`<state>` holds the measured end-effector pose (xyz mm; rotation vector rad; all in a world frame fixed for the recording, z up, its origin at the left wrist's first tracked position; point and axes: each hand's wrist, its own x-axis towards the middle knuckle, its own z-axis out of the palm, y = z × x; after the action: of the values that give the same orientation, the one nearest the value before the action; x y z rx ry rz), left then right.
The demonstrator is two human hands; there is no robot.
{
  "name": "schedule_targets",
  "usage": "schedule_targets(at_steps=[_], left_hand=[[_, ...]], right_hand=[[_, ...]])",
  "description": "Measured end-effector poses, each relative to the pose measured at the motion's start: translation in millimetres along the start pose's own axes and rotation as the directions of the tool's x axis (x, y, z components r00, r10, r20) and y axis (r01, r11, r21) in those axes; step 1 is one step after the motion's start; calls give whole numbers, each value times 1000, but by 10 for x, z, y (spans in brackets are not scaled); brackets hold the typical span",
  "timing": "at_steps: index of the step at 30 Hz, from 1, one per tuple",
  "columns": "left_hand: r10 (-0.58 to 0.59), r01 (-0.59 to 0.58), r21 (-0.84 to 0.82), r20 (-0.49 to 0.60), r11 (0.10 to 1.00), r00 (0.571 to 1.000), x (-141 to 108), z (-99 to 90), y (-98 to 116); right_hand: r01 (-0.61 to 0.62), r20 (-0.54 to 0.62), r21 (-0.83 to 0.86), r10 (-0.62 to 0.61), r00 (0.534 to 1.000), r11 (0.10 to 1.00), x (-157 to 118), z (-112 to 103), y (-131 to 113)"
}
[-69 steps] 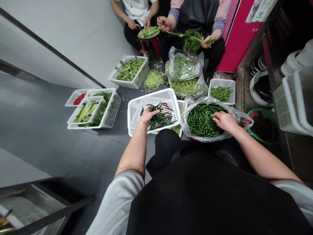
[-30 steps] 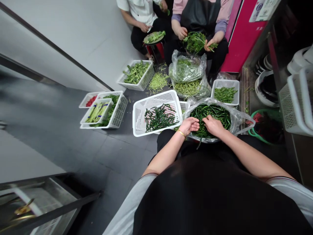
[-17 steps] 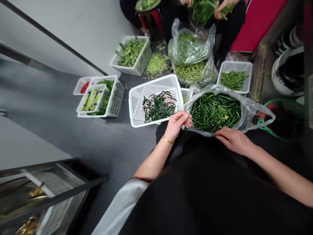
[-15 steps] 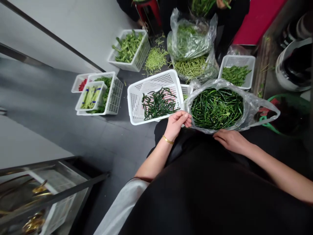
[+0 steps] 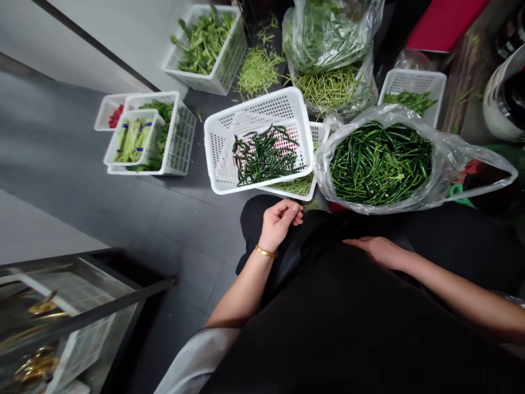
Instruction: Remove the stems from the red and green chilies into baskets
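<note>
My left hand (image 5: 280, 220), with a gold bracelet on the wrist, rests on my knee with loosely curled fingers and holds nothing I can see. My right hand (image 5: 379, 250) lies flat and empty on my black apron. Just beyond them a clear plastic bag (image 5: 455, 164) holds a heap of dark green chillies (image 5: 379, 164). To its left a white slotted basket (image 5: 250, 117) contains a smaller pile of chillies (image 5: 262, 156). Neither hand touches the bag or the basket.
More white baskets of greens (image 5: 203, 41) and cut stems (image 5: 133, 139) stand on the dark tiled floor at left. Bags of leafy stalks (image 5: 328, 38) and a small basket (image 5: 414, 93) are behind. A steel trolley (image 5: 74, 312) is at lower left.
Both hands left the chilli bag and drew back onto my lap. The view tilted down, so the two other people at the far end are out of frame.
</note>
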<state>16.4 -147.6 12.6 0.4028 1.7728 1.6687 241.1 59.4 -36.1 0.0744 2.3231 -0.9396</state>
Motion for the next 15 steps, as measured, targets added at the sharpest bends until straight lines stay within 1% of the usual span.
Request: schedule_targets(at_steps=[4,7,8,9,11,13,15], left_hand=[[-6,6,2,-7,1000,1000,32,-53,-64],[2,-3,47,26,999,1000,52,-73,-114],[12,-16,75,46,997,999,57,-76,-134],[26,-33,110,67,993,997,62,-79,-156],[53,-72,186,105,980,993,75,-83,-197],[74,-106,248,136,963,988,92,-89,-222],[91,-143,302,179,943,980,108,-92,-227]], right_hand=[[25,-6,87,-25,1000,996,-8,97,47],[26,8,159,-28,1000,987,38,125,142],[3,13,184,-5,1000,983,68,132,187],[-48,13,196,47,999,979,107,139,238],[-215,14,148,215,977,966,211,159,353],[-386,21,-9,386,922,922,344,190,473],[-469,38,-163,480,876,868,485,237,585]])
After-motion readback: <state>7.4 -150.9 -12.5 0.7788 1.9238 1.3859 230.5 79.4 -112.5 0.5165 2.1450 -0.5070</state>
